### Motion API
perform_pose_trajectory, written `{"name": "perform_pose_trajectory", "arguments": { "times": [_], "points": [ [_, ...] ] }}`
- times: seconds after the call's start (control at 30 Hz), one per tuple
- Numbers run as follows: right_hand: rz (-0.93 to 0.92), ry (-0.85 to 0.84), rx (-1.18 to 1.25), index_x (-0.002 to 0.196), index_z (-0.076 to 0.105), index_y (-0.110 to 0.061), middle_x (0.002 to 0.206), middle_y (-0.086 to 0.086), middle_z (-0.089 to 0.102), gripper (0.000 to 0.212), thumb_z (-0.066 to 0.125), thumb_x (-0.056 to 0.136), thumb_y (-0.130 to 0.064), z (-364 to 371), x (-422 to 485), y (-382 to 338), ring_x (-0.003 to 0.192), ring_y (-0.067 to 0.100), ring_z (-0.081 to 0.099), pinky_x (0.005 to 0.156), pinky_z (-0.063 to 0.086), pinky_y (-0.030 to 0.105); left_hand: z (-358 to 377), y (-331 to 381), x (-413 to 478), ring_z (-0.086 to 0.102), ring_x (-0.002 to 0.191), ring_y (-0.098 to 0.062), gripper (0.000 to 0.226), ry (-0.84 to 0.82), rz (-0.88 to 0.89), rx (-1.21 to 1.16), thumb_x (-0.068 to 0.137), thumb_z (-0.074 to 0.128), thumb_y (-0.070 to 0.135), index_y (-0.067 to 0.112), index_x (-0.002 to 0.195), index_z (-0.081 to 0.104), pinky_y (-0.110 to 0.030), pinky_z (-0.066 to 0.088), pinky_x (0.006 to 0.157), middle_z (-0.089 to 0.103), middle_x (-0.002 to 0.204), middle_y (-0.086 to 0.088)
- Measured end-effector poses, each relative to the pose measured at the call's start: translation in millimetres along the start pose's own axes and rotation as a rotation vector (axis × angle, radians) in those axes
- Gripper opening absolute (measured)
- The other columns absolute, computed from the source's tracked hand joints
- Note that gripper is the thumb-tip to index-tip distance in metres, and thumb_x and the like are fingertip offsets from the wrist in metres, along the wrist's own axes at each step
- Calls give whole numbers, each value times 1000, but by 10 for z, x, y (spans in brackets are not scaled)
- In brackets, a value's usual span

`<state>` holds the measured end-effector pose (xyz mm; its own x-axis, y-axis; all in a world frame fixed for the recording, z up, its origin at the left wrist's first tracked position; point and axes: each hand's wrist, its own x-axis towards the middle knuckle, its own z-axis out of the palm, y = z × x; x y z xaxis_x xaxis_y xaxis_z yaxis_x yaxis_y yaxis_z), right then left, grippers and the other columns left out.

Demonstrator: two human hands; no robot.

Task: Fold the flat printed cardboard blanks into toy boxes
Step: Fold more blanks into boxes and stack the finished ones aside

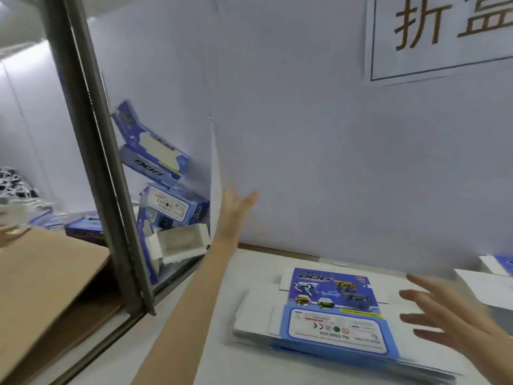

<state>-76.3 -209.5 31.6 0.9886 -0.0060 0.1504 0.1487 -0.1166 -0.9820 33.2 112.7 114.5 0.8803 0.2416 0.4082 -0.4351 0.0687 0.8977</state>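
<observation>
A stack of flat blue printed blanks (pixel 330 309) with toy-dog pictures lies on the white table (pixel 222 354) in front of me. My left hand (pixel 236 209) is stretched out to the far left, fingers straight and empty, near the edge of the white partition. Just beyond it a folded blue box (pixel 155 151) is in the air above a pile of folded boxes (pixel 172 212). My right hand (pixel 449 315) hovers with spread fingers just right of the stack, holding nothing.
A grey metal post (pixel 97 151) slants down at the left, with a brown cardboard sheet (pixel 47 279) beside it. A white partition (pixel 333 148) with a printed sign (pixel 444 34) closes the back. More white and blue blanks (pixel 494 282) lie at the far right.
</observation>
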Motion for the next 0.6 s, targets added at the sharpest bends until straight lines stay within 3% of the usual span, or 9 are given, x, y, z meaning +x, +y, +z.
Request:
{"name": "perform_pose_trajectory", "arguments": {
  "times": [0.07, 0.1, 0.17, 0.23, 0.27, 0.33, 0.5, 0.6],
  "points": [
    [31, 3, -59, 114, 63, -29, 105, -3, 71, 28, 58, 88, -19, 11, 9, 55, 92, 22, 70, 77, 50, 38, 274, -374, -335, 55, 105, -9, 45, -371, -87, 327, 91, 63, 15, 22, 133, 48, -6, 48, 73, 58, 116, 4],
    [42, -2, -116, 115, 63, -28, 108, -2, 69, 28, 58, 90, -16, 20, 10, 89, 95, 22, 67, 80, 49, 38, 401, -575, -526, 53, 113, -10, 52, -579, -141, 499, 88, 68, 25, 27, 136, 48, -9, 48, 80, 56, 127, 6],
    [48, -13, -266, 117, 61, -27, 113, -4, 65, 28, 60, 91, -17, 61, 15, 165, 105, 18, 62, 85, 45, 33, 619, -907, -848, 36, 135, -10, 66, -902, -255, 742, 80, 72, 47, 44, 139, 41, -30, 37, 106, 37, 150, 14],
    [38, -30, -500, 126, 54, -29, 124, -6, 58, 33, 59, 93, -22, 82, 19, 255, 115, 13, 53, 91, 39, 25, 760, -1086, -1054, 8, 147, -16, 79, -1087, -276, 935, 78, 70, 55, 51, 144, 26, -53, 6, 118, 11, 160, 14],
    [29, -40, -633, 131, 49, -29, 131, -6, 53, 38, 57, 95, -26, 78, 20, 288, 120, 10, 48, 95, 36, 23, 803, -1116, -1092, -2, 148, -18, 84, -1124, -221, 1046, 79, 70, 53, 49, 147, 20, -57, -6, 116, 2, 161, 11],
    [42, -52, -774, 139, 40, -31, 142, -8, 44, 43, 52, 97, -31, 57, 24, 319, 129, 9, 40, 104, 30, 22, 870, -1096, -1101, -5, 148, -22, 87, -1134, -141, 1180, 82, 70, 45, 43, 150, 16, -57, -10, 115, -2, 162, 5],
    [121, -52, -814, 142, 36, -32, 148, -9, 37, 45, 48, 99, -36, -26, 37, 362, 131, 9, 38, 105, 31, 23, 971, -936, -1164, 19, 144, -25, 79, -1152, -139, 1280, 86, 68, 31, 37, 151, 23, -43, 23, 113, 19, 159, 3],
    [64, 40, -758, 138, 43, -31, 144, -8, 43, 41, 51, 98, -31, -115, 53, 329, 127, 8, 41, 97, 30, 19, 980, -830, -1175, 51, 111, -23, 38, -1075, 4, 1233, 89, 60, 20, 26, 127, 57, -32, 41, 82, 56, 124, -5]
  ]
}}
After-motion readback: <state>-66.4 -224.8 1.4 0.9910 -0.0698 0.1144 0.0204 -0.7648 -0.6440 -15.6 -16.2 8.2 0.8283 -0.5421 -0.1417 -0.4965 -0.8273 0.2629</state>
